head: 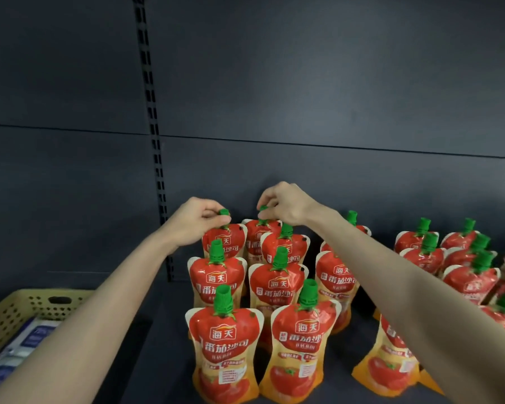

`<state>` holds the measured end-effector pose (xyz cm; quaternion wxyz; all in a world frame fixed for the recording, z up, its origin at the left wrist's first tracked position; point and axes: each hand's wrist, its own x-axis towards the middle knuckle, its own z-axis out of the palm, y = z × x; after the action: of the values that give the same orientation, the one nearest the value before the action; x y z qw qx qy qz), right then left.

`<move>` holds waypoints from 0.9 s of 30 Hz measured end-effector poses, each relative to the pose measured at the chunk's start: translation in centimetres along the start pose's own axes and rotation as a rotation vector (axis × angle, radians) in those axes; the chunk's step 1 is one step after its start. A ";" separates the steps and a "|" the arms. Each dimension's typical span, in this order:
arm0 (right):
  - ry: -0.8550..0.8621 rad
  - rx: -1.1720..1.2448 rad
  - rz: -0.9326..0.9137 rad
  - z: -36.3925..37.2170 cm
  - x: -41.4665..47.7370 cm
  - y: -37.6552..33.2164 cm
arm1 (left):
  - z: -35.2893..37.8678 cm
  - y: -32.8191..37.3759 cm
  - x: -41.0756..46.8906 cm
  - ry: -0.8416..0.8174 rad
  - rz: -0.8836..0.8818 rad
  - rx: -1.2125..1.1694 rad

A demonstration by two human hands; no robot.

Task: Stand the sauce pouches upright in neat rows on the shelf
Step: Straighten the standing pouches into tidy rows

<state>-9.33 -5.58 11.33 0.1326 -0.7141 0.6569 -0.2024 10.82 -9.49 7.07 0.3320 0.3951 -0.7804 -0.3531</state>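
Both hands point(199, 220) point(283, 204) pinched on rear pouches' point(226, 239) stiff caps point(224, 212); I judge bodies soft, floppy.

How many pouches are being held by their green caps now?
2: the back-left pouch, pinched by the left hand, and the neighbouring pouch, pinched by the right hand.

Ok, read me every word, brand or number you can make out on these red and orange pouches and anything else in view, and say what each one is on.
"海天": brand badge on the front-left red and orange sauce pouch with green cap, repeated on its neighbours.
"番茄沙司": large white characters on the front-right pouch.
Smaller print and the label block on the pouches: too blurred to read.
White and blue packets in the beige perforated plastic basket: unreadable.
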 end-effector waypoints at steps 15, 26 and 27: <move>-0.007 -0.026 0.032 -2.0 -0.3 3.6 | 1.8 0.1 2.2 0.015 0.046 0.035; -0.026 -0.029 0.009 -2.4 -1.0 3.4 | 1.6 0.3 2.0 -0.020 0.045 0.041; -0.023 -0.026 0.009 -2.4 -1.1 3.4 | 1.6 0.3 2.0 -0.022 0.045 0.036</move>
<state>-13.51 -4.64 11.72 0.1318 -0.7150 0.6613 -0.1847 8.43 -10.59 6.97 0.3240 0.3794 -0.7991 -0.3355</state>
